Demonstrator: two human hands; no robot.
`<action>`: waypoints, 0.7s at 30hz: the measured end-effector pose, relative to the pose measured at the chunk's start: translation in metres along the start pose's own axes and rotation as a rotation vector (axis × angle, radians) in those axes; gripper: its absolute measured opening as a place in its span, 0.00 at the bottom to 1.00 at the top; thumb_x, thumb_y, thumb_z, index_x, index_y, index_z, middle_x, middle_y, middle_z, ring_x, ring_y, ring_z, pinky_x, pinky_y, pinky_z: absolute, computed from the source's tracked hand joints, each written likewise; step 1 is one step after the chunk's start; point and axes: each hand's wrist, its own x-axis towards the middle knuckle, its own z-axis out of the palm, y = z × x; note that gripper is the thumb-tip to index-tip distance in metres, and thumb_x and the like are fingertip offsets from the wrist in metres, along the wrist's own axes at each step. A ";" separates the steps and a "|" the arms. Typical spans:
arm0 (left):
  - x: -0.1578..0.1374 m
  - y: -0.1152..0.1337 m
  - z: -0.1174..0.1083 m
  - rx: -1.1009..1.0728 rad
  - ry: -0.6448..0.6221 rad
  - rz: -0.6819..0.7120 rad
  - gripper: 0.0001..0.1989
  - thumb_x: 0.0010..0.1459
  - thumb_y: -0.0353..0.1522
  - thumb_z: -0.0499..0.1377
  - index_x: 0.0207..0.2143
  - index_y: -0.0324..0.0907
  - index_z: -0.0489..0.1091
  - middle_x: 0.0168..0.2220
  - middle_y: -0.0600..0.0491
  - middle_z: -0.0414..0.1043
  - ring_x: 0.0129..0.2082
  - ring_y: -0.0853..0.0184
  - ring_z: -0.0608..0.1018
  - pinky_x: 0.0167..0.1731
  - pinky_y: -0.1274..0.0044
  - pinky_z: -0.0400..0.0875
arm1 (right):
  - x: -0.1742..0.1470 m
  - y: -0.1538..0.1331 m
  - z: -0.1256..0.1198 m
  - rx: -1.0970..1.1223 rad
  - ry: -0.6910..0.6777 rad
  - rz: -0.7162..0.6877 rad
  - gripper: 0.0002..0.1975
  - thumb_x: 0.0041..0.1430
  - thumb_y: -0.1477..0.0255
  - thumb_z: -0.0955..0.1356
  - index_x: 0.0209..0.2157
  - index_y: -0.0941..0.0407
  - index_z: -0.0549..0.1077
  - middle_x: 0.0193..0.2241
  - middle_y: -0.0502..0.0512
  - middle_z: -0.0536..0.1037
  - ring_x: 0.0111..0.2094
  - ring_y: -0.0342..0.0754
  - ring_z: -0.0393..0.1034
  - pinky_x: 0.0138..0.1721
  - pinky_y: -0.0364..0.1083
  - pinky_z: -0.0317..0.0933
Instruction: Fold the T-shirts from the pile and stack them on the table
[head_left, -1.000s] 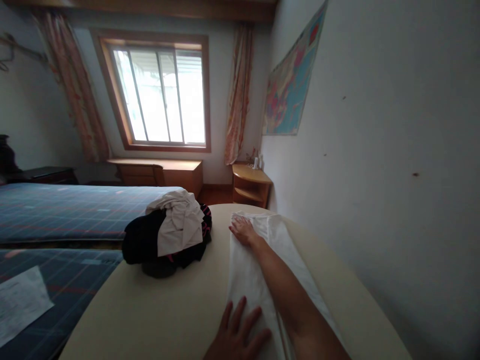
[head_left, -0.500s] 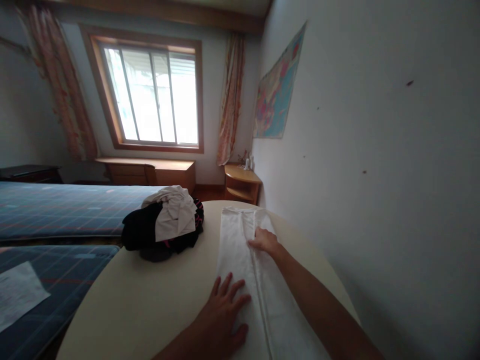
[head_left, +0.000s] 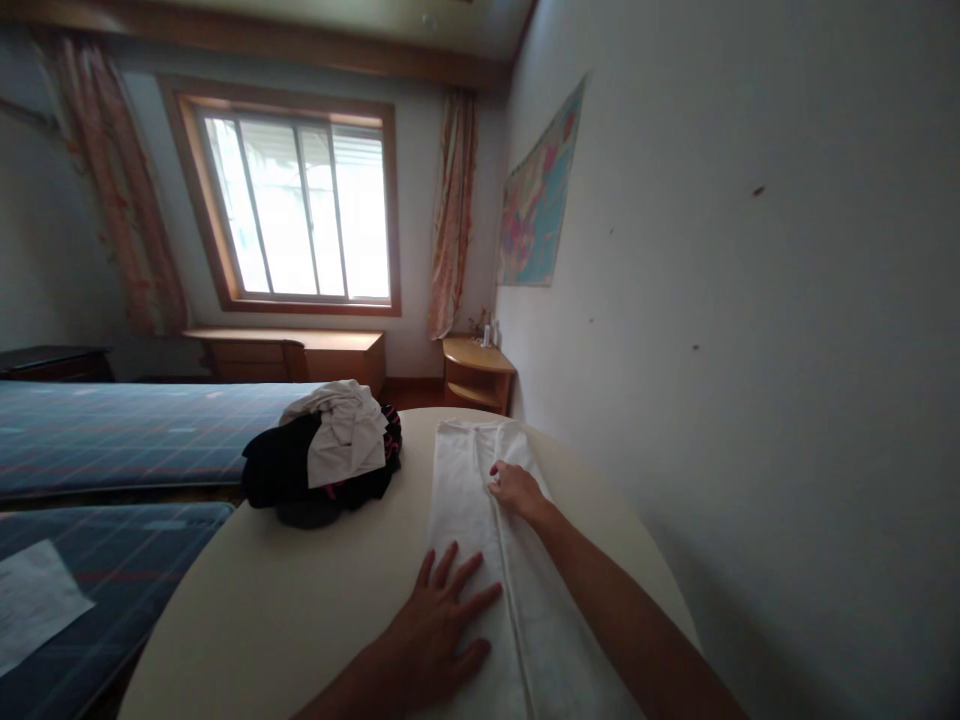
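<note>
A long white garment (head_left: 459,490), its exact kind unclear, lies lengthwise on the round cream table (head_left: 300,610), folded with a seam or edge running down its middle. My left hand (head_left: 442,625) rests on its left side, palm down with the fingers spread. Farther up the cloth, my right hand (head_left: 517,488) pinches the fabric near the middle edge. The near end of the garment runs out of view at the bottom.
A heap of black and pale clothes (head_left: 322,450) sits at the table's left rim. Beyond are mattresses (head_left: 150,430) with a paper sheet (head_left: 37,600), a corner shelf (head_left: 476,360) and a desk (head_left: 337,345). A white wall (head_left: 750,450) rises close on the right.
The camera view has shifted slightly. My right hand has closed into a pinch on the cloth near its middle edge. My left hand stays spread in about the same spot.
</note>
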 end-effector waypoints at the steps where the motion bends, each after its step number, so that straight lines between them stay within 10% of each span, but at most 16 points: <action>1: 0.000 -0.001 0.000 0.001 0.004 0.005 0.32 0.63 0.42 0.55 0.67 0.61 0.49 0.71 0.54 0.40 0.69 0.44 0.42 0.62 0.44 0.39 | -0.002 0.001 0.002 0.013 -0.009 -0.017 0.16 0.60 0.68 0.65 0.49 0.55 0.73 0.44 0.59 0.80 0.46 0.51 0.74 0.43 0.44 0.60; 17: 0.000 -0.019 -0.012 0.007 0.002 0.000 0.32 0.58 0.37 0.59 0.64 0.61 0.56 0.70 0.56 0.46 0.69 0.45 0.46 0.62 0.46 0.40 | -0.020 0.004 0.019 0.183 -0.045 -0.193 0.20 0.60 0.73 0.64 0.55 0.58 0.68 0.37 0.54 0.81 0.38 0.45 0.75 0.40 0.40 0.61; 21: -0.002 -0.015 -0.016 0.013 -0.013 -0.016 0.34 0.55 0.35 0.60 0.64 0.58 0.57 0.69 0.53 0.48 0.69 0.45 0.46 0.63 0.47 0.39 | -0.028 0.010 0.017 0.174 -0.059 -0.276 0.24 0.59 0.77 0.63 0.57 0.58 0.67 0.49 0.58 0.78 0.49 0.47 0.71 0.52 0.42 0.59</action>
